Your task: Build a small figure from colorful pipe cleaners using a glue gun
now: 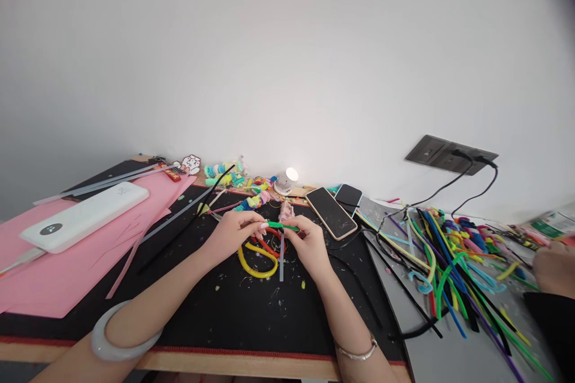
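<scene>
Between my two hands a short green pipe cleaner [282, 225] is held level above the black mat [215, 311]. The fingertips of my left hand [238, 228] pinch its left end. At the right end, my right hand [306, 238] pinches it with thumb and finger. Just below lie a yellow pipe cleaner loop [245, 263] and a red pipe cleaner [272, 245], partly covered by my hands. A pale translucent stick [281, 263] points down toward me beneath the green piece. Behind my right hand is a small pinkish object [286, 209] that I cannot make out.
A phone [331, 213] and a paper cup [286, 181] stand near the wall. Pink sheets [67, 287] with a white power bank [85, 215] lie left. Right are many pipe cleaners [449, 269], cords to a socket [451, 154] and another person's hand [554, 268].
</scene>
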